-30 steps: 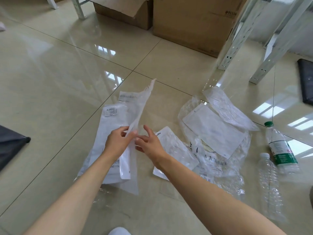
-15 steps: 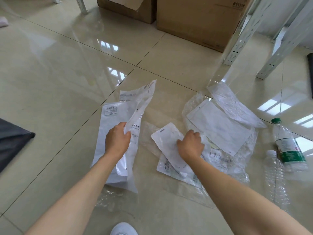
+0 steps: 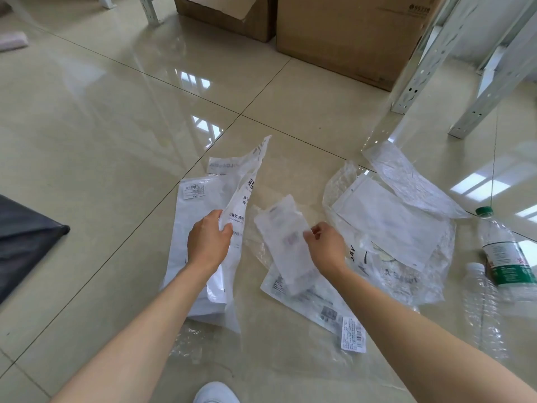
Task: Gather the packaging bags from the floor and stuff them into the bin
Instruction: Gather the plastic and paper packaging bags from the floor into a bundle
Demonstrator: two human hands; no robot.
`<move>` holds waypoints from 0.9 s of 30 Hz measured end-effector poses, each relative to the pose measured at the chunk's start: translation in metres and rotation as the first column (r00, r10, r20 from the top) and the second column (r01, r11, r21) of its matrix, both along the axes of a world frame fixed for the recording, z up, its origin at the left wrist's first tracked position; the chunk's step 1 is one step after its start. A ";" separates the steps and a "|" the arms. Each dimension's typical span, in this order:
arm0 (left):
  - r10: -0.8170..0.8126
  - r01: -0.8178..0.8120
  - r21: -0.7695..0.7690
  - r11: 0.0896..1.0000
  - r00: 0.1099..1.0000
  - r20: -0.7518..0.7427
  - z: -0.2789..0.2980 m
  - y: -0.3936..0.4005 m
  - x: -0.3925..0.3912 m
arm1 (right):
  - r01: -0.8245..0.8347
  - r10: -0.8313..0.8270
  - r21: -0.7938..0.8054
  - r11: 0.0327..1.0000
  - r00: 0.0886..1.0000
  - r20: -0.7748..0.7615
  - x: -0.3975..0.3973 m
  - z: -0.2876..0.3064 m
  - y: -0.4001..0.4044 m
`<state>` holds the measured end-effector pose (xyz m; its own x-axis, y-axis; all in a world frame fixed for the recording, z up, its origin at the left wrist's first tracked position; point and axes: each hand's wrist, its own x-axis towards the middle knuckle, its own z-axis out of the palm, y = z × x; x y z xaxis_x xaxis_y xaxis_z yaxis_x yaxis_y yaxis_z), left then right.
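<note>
My left hand [image 3: 209, 239] grips a bundle of large white packaging bags [image 3: 200, 225], lifted off the glossy tiled floor with their top corner pointing up. My right hand [image 3: 327, 244] pinches the edge of a small frosted bag [image 3: 286, 242] and holds it just above another flat bag with a barcode label [image 3: 325, 308]. To the right lies a heap of clear and white bags [image 3: 389, 228], and a crinkled clear bag [image 3: 412, 181] rests at its far end. A black bin bag [image 3: 26, 237] shows at the left edge.
Two plastic bottles lie at the right, one with a green label [image 3: 505, 254] and one clear [image 3: 485, 312]. Cardboard boxes [image 3: 348, 33] stand at the back. White metal rack legs [image 3: 421, 68] rise at the back right. My white shoe [image 3: 216, 392] is at the bottom.
My right hand reached to the small frosted bag, closed on it and lifted it off the pile. My left hand kept its hold on the white bags.
</note>
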<state>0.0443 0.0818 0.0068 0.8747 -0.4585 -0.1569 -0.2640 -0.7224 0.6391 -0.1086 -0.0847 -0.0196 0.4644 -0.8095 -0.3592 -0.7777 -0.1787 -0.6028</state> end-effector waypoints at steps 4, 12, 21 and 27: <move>-0.003 0.002 -0.036 0.999 1.000 -0.015 0.006 -0.007 -0.003 | -0.084 0.030 0.137 0.987 0.932 0.361 0.036 0.029 0.028; -0.067 0.061 -0.039 0.997 0.981 -0.180 0.006 -0.011 -0.005 | -0.278 -0.056 0.584 0.762 0.872 0.487 0.059 0.023 0.067; -0.091 0.107 0.126 0.986 0.987 -0.130 0.005 -0.015 0.000 | -0.311 0.139 0.449 0.838 0.917 0.375 0.054 0.014 0.057; -0.051 0.056 0.166 0.985 0.998 -0.031 -0.001 -0.012 -0.002 | -0.361 0.253 -0.153 0.920 0.845 -0.471 0.008 -0.004 0.010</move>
